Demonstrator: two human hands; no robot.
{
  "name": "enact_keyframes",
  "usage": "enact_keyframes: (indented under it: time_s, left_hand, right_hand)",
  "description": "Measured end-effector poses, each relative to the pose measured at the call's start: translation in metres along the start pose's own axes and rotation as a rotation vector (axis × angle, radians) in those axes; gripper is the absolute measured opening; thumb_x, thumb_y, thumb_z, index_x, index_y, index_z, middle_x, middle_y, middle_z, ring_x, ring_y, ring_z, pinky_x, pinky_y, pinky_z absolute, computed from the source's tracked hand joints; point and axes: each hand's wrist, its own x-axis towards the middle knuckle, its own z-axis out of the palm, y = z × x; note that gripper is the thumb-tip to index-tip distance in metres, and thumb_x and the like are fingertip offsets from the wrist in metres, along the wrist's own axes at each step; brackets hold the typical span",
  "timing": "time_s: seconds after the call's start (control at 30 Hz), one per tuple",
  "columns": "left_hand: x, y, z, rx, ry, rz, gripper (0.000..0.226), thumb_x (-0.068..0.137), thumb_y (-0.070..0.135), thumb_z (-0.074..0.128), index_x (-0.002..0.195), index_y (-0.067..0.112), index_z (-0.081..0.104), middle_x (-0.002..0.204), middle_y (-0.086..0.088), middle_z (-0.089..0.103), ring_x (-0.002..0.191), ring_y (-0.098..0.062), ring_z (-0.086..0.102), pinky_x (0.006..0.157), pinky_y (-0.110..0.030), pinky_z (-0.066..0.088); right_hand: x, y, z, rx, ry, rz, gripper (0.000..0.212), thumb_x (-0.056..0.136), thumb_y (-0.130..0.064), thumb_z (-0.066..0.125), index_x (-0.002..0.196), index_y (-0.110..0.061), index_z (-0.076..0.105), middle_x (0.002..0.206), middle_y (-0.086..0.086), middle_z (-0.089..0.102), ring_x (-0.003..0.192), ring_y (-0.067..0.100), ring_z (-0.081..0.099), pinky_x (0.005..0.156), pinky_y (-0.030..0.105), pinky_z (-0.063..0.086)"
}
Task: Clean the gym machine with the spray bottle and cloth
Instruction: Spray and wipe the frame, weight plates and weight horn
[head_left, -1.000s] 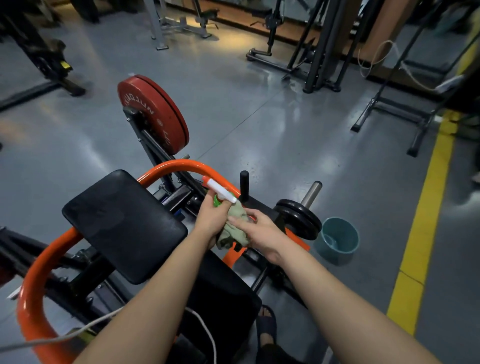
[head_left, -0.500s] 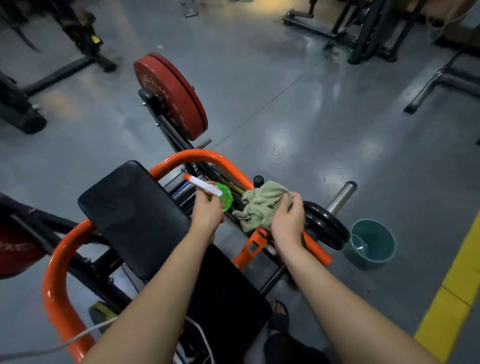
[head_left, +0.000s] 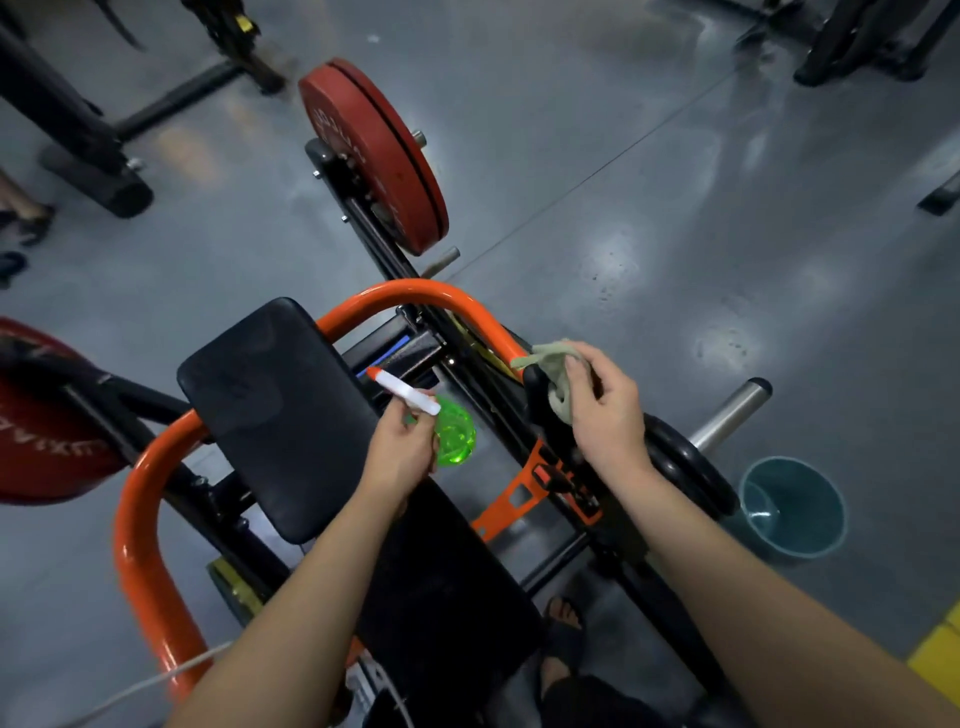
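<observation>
Wiping step: the right hand (head_left: 608, 415) pinches the cloth (head_left: 553, 364), bunched over a black handle (head_left: 534, 382) of the gym machine (head_left: 415, 288); wrapping the cloth fully round the grip and twisting should clean it best.
Other grip: the left hand (head_left: 400, 452) curls round the spray bottle (head_left: 454, 434), held just beside the black pad (head_left: 270, 405).
Bottle axis: the green body sits by the palm; the white head slants away up-left.
Nozzle direction: the orange tip (head_left: 373, 371) points at the pad's edge, away from the cloth.
Caution: aim at the handle before any squeeze.
</observation>
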Motion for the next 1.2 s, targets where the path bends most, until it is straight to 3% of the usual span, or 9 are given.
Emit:
enact_keyframes:
  time_s: [0.13, 0.23, 0.43, 0.6, 0.73, 0.8, 0.97, 1.1, 1.2]
  left_hand:
    - [0.003, 0.012, 0.006, -0.029, -0.042, -0.005, 0.008, 0.107, 0.022, 0.049, 0.105, 0.024, 0.056, 0.055, 0.0, 0.055, 0.045, -0.018, 0.049, 0.051, -0.031, 0.039]
    - [-0.002, 0.023, 0.014, -0.046, -0.046, 0.003, 0.01, 0.106, 0.016, 0.045, 0.109, 0.021, 0.053, 0.054, -0.001, 0.055, 0.044, -0.019, 0.049, 0.047, -0.029, 0.036]
    - [0.001, 0.036, 0.011, -0.059, -0.038, -0.004, 0.02, 0.106, 0.019, 0.046, 0.124, 0.018, 0.055, 0.055, -0.003, 0.056, 0.044, -0.02, 0.051, 0.046, -0.029, 0.043]
    - [0.001, 0.03, 0.005, -0.036, -0.068, 0.012, 0.014, 0.106, 0.022, 0.046, 0.117, 0.022, 0.056, 0.055, -0.002, 0.056, 0.047, -0.02, 0.053, 0.053, -0.034, 0.046]
    - [0.007, 0.018, -0.007, -0.048, -0.058, -0.026, 0.016, 0.106, 0.022, 0.046, 0.118, 0.021, 0.056, 0.053, -0.002, 0.055, 0.046, -0.02, 0.053, 0.055, -0.035, 0.046]
    - [0.009, 0.015, -0.015, -0.079, -0.04, -0.046, 0.013, 0.106, 0.024, 0.049, 0.116, 0.02, 0.056, 0.054, -0.001, 0.055, 0.046, -0.018, 0.052, 0.06, -0.039, 0.046]
    - [0.014, 0.017, -0.026, -0.051, -0.016, -0.055, 0.01, 0.104, 0.021, 0.049, 0.112, 0.016, 0.054, 0.055, -0.003, 0.056, 0.048, -0.021, 0.051, 0.059, -0.039, 0.045]
    - [0.02, 0.025, -0.026, -0.058, -0.045, -0.047, 0.009, 0.1, 0.017, 0.048, 0.107, 0.012, 0.052, 0.056, -0.006, 0.055, 0.051, -0.023, 0.049, 0.053, -0.037, 0.041]
    - [0.022, 0.031, -0.023, -0.087, -0.085, -0.031, 0.006, 0.102, 0.013, 0.046, 0.105, 0.013, 0.052, 0.056, -0.008, 0.052, 0.052, -0.024, 0.048, 0.05, -0.035, 0.038]
  right_hand:
    - [0.003, -0.028, 0.002, 0.17, -0.105, 0.015, 0.02, 0.102, -0.008, 0.058, 0.099, -0.017, 0.075, 0.082, -0.001, 0.072, 0.073, 0.011, 0.064, 0.07, 0.027, 0.053]
    - [0.011, -0.046, 0.003, 0.119, -0.087, -0.062, 0.017, 0.099, -0.011, 0.064, 0.096, -0.024, 0.075, 0.088, -0.014, 0.074, 0.086, 0.001, 0.066, 0.08, 0.019, 0.05]
    - [0.042, -0.022, -0.001, -0.124, 0.123, -0.061, 0.017, 0.101, -0.02, 0.059, 0.107, -0.016, 0.075, 0.102, -0.004, 0.075, 0.096, 0.013, 0.068, 0.085, 0.024, 0.05]
    - [0.033, 0.02, 0.007, -0.437, -0.136, -0.196, 0.019, 0.1, -0.016, 0.059, 0.098, -0.012, 0.078, 0.094, 0.004, 0.073, 0.092, 0.019, 0.066, 0.083, 0.02, 0.044]
    - [0.019, -0.001, 0.017, -0.162, -0.023, -0.054, 0.021, 0.103, -0.022, 0.058, 0.091, -0.033, 0.071, 0.07, -0.005, 0.066, 0.065, 0.019, 0.061, 0.066, 0.034, 0.05]
    - [0.022, -0.024, 0.024, -0.039, -0.095, -0.043, 0.018, 0.101, -0.03, 0.058, 0.091, -0.029, 0.073, 0.066, 0.0, 0.064, 0.058, 0.023, 0.059, 0.058, 0.039, 0.05]
    - [0.043, -0.058, 0.049, -0.045, -0.176, -0.061, 0.018, 0.101, -0.024, 0.061, 0.087, -0.025, 0.071, 0.074, -0.008, 0.068, 0.071, 0.006, 0.06, 0.067, 0.026, 0.047]
    - [0.059, -0.01, 0.042, -0.554, -0.074, 0.011, 0.024, 0.104, -0.031, 0.051, 0.103, -0.015, 0.069, 0.089, 0.01, 0.072, 0.087, 0.033, 0.065, 0.071, 0.037, 0.047]
    - [0.049, 0.027, 0.027, -0.596, 0.053, 0.193, 0.028, 0.105, -0.031, 0.048, 0.111, -0.013, 0.068, 0.099, 0.019, 0.072, 0.096, 0.042, 0.064, 0.073, 0.041, 0.045]
